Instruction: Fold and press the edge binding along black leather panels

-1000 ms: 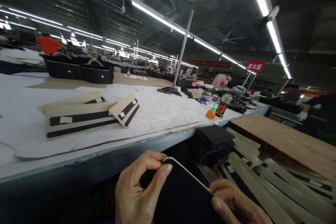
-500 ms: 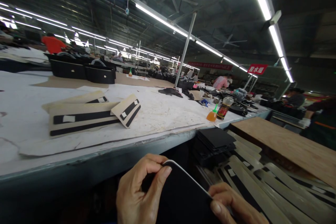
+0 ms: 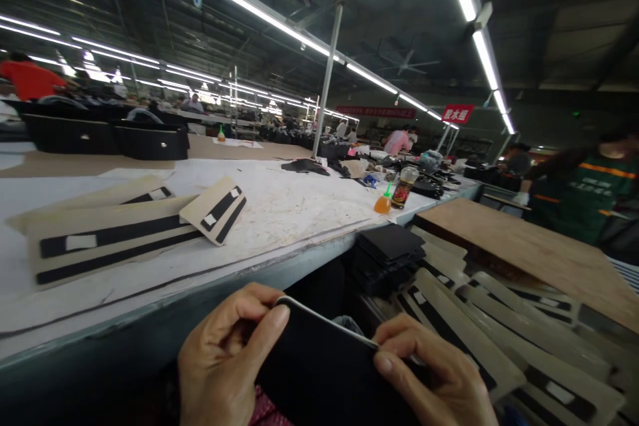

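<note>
Both hands grip a black flat panel (image 3: 329, 373) with a pale cord-like edge, held low in front of me, just off the table's near edge. My left hand (image 3: 229, 346) pinches its upper left corner between thumb and fingers. Farther along the same edge, my right hand (image 3: 429, 366) has its thumb on the near face and fingers behind. The panel's lower part runs out of view. Beyond my right hand lie several beige pieces with black strips (image 3: 449, 326), beside a stack of black panels (image 3: 389, 246).
On the white-covered table (image 3: 279, 206) lie beige pieces with black strips (image 3: 120, 239). Black bags (image 3: 150, 136) stand at the far left. An orange glue bottle (image 3: 383, 202) and a dark labelled bottle (image 3: 403, 188) stand near the edge. A wooden board (image 3: 519, 253) and a person in a green apron (image 3: 584, 193) are at right.
The view has turned right, so the table things appear farther left and the aproned person shows more. My right hand has risen in view, and the panel's edge looks flatter.
</note>
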`<state>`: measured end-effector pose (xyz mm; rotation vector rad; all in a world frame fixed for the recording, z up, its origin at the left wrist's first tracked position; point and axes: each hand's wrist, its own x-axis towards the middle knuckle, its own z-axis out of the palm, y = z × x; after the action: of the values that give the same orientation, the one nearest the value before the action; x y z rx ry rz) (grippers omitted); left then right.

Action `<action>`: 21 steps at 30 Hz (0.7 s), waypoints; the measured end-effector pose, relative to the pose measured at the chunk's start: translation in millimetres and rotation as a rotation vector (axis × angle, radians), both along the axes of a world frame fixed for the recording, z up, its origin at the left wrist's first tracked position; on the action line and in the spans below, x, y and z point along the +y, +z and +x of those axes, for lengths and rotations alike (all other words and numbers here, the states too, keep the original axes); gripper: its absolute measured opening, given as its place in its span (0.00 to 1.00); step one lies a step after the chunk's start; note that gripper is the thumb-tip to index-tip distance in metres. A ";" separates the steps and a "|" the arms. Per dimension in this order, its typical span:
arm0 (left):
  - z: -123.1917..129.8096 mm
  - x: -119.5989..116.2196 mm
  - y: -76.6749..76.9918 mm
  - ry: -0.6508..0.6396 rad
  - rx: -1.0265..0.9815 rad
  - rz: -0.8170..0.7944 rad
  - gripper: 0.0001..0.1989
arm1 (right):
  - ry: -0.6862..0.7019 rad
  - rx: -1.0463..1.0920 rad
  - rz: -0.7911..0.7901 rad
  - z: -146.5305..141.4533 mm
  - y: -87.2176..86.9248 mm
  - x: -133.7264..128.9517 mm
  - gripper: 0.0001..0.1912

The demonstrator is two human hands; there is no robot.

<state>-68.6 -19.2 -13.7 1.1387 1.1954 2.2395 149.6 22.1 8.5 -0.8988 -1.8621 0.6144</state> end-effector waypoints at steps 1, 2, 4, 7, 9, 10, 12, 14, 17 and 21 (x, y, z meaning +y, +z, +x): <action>-0.8 0.3 -0.9 -0.005 -0.022 -0.005 0.09 | 0.016 -0.012 0.002 0.5 2.1 0.2 0.16; -1.4 0.5 -1.6 -0.010 -0.037 -0.008 0.09 | 0.032 -0.022 0.002 1.1 4.0 0.6 0.15; -2.1 0.9 -2.2 -0.016 -0.066 -0.002 0.09 | 0.054 -0.036 -0.005 1.8 7.2 2.0 0.13; -2.3 0.8 -1.5 -0.031 -0.116 -0.001 0.10 | 0.088 -0.033 -0.015 2.2 11.1 4.4 0.13; -2.4 0.6 -0.7 -0.030 -0.135 -0.004 0.11 | 0.111 -0.019 -0.006 2.5 13.4 5.5 0.13; -2.5 0.7 -0.5 -0.026 -0.139 -0.005 0.11 | 0.121 -0.014 0.003 2.8 14.4 6.0 0.13; -2.2 1.3 -1.0 -0.007 -0.145 0.013 0.11 | 0.135 -0.019 0.022 3.5 15.9 6.7 0.12; -1.2 1.9 -2.5 0.002 -0.146 0.036 0.10 | 0.136 -0.030 0.030 3.8 16.4 7.5 0.12; 1.2 1.6 -5.1 0.005 -0.123 0.069 0.09 | 0.124 -0.019 0.032 3.2 16.2 8.6 0.12; 3.2 -0.5 -2.4 0.074 -0.045 0.020 0.10 | 0.122 -0.001 0.034 1.7 16.6 9.8 0.12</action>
<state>-65.4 -19.8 -16.1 1.0614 1.2191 2.3242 151.3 31.9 25.2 -0.7675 -1.9331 0.6541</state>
